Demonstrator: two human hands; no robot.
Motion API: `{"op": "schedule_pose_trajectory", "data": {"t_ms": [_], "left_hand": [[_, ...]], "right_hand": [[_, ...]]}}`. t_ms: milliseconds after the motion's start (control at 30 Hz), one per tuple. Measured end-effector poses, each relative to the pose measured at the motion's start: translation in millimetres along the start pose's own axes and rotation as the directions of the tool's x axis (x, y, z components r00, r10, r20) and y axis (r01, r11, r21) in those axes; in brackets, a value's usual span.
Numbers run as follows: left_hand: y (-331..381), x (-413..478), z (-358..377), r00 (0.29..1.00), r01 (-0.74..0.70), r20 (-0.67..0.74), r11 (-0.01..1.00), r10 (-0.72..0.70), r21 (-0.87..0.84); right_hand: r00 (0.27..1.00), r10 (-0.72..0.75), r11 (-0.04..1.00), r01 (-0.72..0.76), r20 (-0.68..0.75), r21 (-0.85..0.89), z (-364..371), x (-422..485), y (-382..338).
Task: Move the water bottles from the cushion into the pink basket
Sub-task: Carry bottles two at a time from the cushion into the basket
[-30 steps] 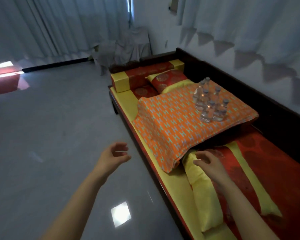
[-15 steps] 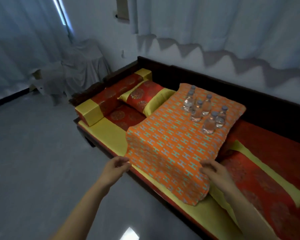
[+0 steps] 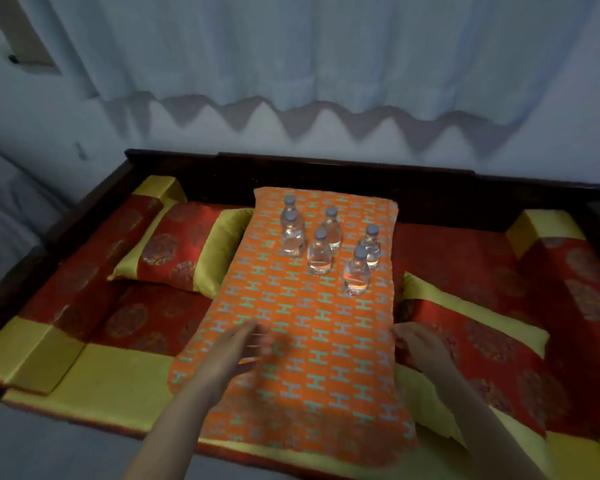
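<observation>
Several clear water bottles with grey caps stand upright in a cluster on the far half of a long orange patterned cushion. My left hand hovers over the cushion's near left part, fingers spread and motion-blurred, holding nothing. At the cushion's right edge is my right hand, fingers loosely curled and empty. Both hands are well short of the bottles. No pink basket is in view.
The cushion lies across a dark wooden daybed with red and yellow padding. A red-yellow pillow lies left of the cushion, another to the right. Yellow bolsters sit at both ends. White curtains hang behind.
The view has swung round to face the daybed squarely. Both hands have come forward over the cushion's near end; the left one went from beside the bed to above the cushion. The bottles have not moved.
</observation>
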State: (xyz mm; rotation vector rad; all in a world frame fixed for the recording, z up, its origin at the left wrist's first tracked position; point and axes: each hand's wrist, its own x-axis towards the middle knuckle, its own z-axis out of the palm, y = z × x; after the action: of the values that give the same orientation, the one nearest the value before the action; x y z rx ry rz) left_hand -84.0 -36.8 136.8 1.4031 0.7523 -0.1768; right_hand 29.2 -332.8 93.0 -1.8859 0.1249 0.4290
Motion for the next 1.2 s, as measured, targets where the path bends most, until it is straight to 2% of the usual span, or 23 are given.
{"op": "schedule_pose_trajectory", "data": {"t_ms": [67, 167, 300, 467, 567, 667, 800, 900, 1100, 1200], "left_hand": [[21.6, 37.1, -7.5, 1.0, 0.004, 0.021, 0.997, -0.002, -0.076], [28.6, 77.0, -17.9, 0.987, 0.127, 0.125, 0.968, -0.102, -0.214], [41.3, 131.4, -28.2, 0.97, 0.181, 0.219, 0.921, -0.109, -0.344], [73.0, 233.2, -39.9, 0.973, 0.169, 0.222, 0.843, -0.06, -0.51], [87.1, 291.9, -27.0, 0.987, 0.042, 0.159, 0.929, 0.018, -0.367], [97.6, 328.5, -7.1, 0.978, -0.155, 0.14, 0.988, 0.156, -0.019], [92.4, 366.3, 11.0, 0.922, -0.346, 0.261, 0.913, 0.287, 0.217], [80.3, 387.0, 17.7, 0.884, -0.461, 0.256, 0.822, 0.391, 0.335], [71.3, 400.5, 21.3, 0.807, -0.578, 0.247, 0.635, 0.536, 0.512], [74.3, 395.2, 23.9, 0.809, -0.569, 0.227, 0.626, 0.541, 0.534]], "right_hand": [[0.999, 0.037, 0.999, -0.037, -0.018, 0.024, 9.2, 24.3, -11.9], [0.99, 0.122, 0.992, -0.125, -0.063, -0.032, 19.7, 52.1, -9.7], [0.984, 0.125, 0.985, -0.139, -0.126, -0.107, 36.6, 81.0, -19.7], [0.951, 0.16, 0.975, -0.195, -0.264, -0.111, 69.5, 127.9, -33.7], [0.922, 0.148, 0.973, -0.2, -0.358, -0.113, 81.6, 155.6, -39.3], [0.916, 0.106, 0.974, -0.174, -0.386, -0.145, 89.7, 183.1, -38.4], [0.921, 0.089, 0.974, -0.161, -0.38, -0.161, 101.8, 202.4, -31.8], [0.924, 0.058, 0.975, -0.135, -0.379, -0.179, 108.9, 208.0, -30.8], [0.901, 0.013, 0.975, -0.108, -0.433, -0.195, 116.1, 201.3, -34.5], [0.883, 0.019, 0.979, -0.113, -0.469, -0.172, 118.5, 195.6, -33.5]]}}
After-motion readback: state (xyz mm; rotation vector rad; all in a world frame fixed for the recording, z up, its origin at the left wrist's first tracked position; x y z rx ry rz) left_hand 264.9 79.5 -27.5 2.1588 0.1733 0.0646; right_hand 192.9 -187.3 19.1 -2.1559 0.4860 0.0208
